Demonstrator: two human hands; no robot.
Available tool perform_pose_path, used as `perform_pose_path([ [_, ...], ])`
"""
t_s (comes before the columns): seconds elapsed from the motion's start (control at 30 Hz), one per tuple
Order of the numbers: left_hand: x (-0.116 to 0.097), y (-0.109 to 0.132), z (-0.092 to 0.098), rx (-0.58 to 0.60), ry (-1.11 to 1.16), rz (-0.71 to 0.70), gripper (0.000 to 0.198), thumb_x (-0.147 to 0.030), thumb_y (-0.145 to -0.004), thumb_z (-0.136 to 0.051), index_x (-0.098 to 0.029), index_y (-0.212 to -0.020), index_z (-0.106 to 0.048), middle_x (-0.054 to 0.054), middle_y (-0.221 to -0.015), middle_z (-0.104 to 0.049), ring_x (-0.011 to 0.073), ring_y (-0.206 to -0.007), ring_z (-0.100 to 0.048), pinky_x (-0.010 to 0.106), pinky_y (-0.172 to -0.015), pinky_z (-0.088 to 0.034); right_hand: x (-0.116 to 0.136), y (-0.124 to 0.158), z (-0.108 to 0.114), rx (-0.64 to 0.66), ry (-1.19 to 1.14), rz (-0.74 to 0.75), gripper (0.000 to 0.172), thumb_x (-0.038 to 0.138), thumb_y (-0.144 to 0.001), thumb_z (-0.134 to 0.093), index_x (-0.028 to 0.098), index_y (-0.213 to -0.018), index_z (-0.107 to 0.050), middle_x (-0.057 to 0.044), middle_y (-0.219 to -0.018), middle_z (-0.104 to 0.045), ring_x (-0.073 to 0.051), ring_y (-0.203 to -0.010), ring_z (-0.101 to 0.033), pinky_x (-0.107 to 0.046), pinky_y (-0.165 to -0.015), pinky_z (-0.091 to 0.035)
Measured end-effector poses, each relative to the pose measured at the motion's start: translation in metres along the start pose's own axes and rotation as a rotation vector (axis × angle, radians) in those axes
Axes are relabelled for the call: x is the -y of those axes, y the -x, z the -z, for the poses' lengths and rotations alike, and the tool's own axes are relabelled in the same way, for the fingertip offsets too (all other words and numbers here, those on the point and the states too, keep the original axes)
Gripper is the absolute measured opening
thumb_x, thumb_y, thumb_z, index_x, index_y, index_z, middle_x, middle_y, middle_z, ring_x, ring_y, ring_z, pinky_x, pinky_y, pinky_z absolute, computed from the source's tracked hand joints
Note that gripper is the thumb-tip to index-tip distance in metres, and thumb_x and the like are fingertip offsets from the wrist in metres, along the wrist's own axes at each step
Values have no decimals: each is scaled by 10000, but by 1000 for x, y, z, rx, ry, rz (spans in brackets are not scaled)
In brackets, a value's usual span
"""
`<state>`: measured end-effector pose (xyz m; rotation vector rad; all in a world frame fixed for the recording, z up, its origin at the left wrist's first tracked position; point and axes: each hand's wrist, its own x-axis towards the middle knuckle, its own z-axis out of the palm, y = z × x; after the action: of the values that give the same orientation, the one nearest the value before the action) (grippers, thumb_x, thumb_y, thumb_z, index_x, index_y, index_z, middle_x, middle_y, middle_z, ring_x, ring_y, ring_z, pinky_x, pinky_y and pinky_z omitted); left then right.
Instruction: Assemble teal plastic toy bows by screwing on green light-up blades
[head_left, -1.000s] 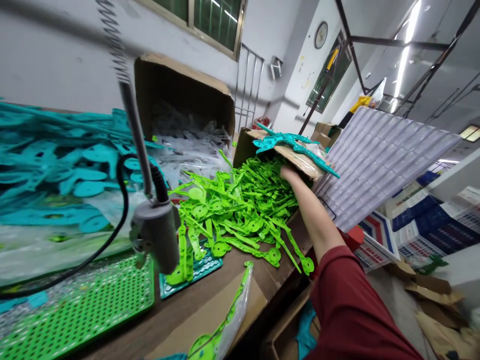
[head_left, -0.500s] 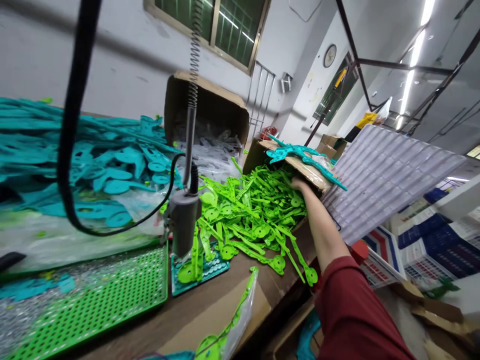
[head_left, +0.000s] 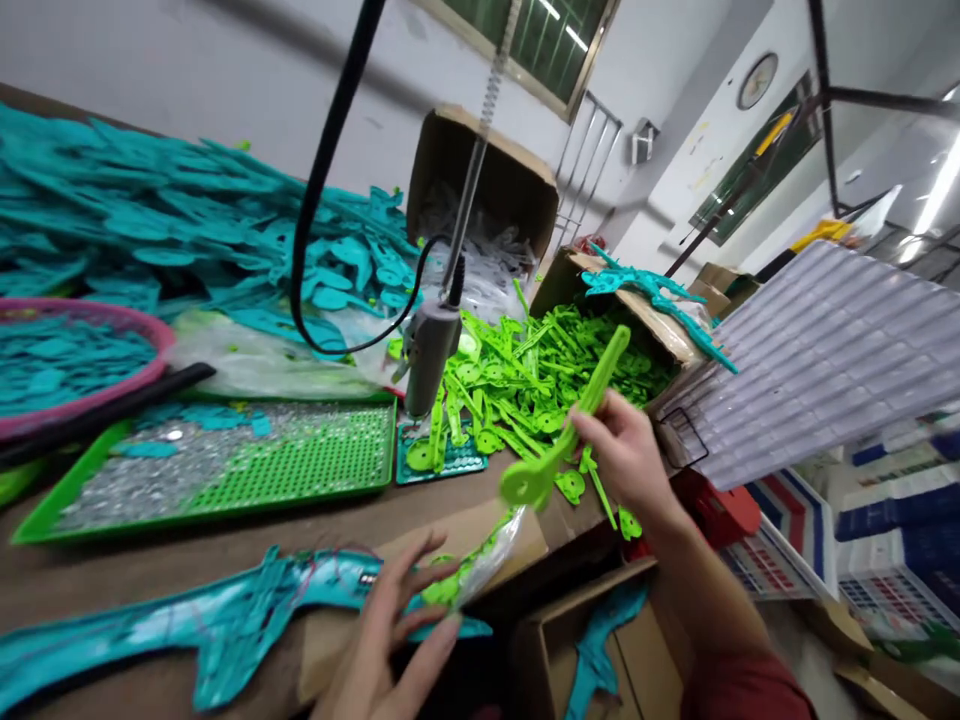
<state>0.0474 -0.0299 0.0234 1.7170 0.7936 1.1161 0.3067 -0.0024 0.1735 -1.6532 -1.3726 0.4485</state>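
In the head view, the right hand (head_left: 626, 455) is closed in a pinch on one long green plastic piece (head_left: 570, 425), gripping it near the middle. The piece is lifted clear of the table (head_left: 150, 570), slanted, with its round end low and to the left. Just beyond it lies the loose green pile (head_left: 517, 375), spilling from a tipped cardboard box (head_left: 664, 330) on the far right. The left hand (head_left: 390, 640) is at the near edge with its fingers spread wide and gripping nothing. Its fingertips are at a clear bag (head_left: 484, 560) of green parts lying on a long teal piece (head_left: 225, 620). A hanging power tool (head_left: 429, 350) dangles over a small teal jig (head_left: 450, 462), with a green perforated tray (head_left: 300, 470) to its left. Because the pinch is light and sits mid-length, the piece could swivel or slip. Its low end could also catch in the tangled pile and drag neighbouring parts over the table's right edge. The bag sits close to the near edge, so a push from the open hand could send it off.
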Motion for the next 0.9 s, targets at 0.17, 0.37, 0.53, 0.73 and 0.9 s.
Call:
perform_pose_path([
  [0.17,-29,-8,-12,288,165,236,410,-533,-1012,-475,-200,-982,-713,-3,-594,-670,138,-521,-641,202,-519,-550,-25,83,-45,101,-470,-188,295,519,-861,-694,234,-913,-636,-26,-822,-649,-175,-673,-630,-323,-578,-577],
  [0.37,-48,16,-2,213,68,391,453,-561,-968,-490,-208,-773,-696,8,-708,-720,172,-687,-678,245,-689,-566,-48,124,-46,202,252,700,739,581,-839,-715,230,-1438,-462,-152,-1162,-639,-317,-1098,-623,-507,-963,-553],
  [0.53,-50,18,-22,279,-15,428,482,-540,-1002,-393,-194,-860,-696,20,-812,-751,193,-737,-683,268,-674,-568,-40,126,-46,530,270,753,778,388,-932,-655,123,-1555,-272,-181,-1155,-631,-282,-1061,-608,-428,-901,-562],
  [0.73,-15,1,12,121,-517,17,411,-383,-1036,-379,-130,-1309,-552,96,-1280,-676,275,-1140,-664,432,-982,-543,-68,81,-55,690,349,459,662,440,-828,-781,152,-1368,-529,-142,-1133,-581,-287,-1069,-558,-473,-945,-520],
  [0.9,13,-2,30,219,-695,-279,302,-146,-930,-459,-148,-1214,-561,167,-1387,-607,315,-1298,-575,502,-1094,-472,-82,61,-81,862,460,437,716,520,-768,-818,139,-1326,-582,-133,-1108,-571,-291,-1058,-496,-462,-909,-497],
])
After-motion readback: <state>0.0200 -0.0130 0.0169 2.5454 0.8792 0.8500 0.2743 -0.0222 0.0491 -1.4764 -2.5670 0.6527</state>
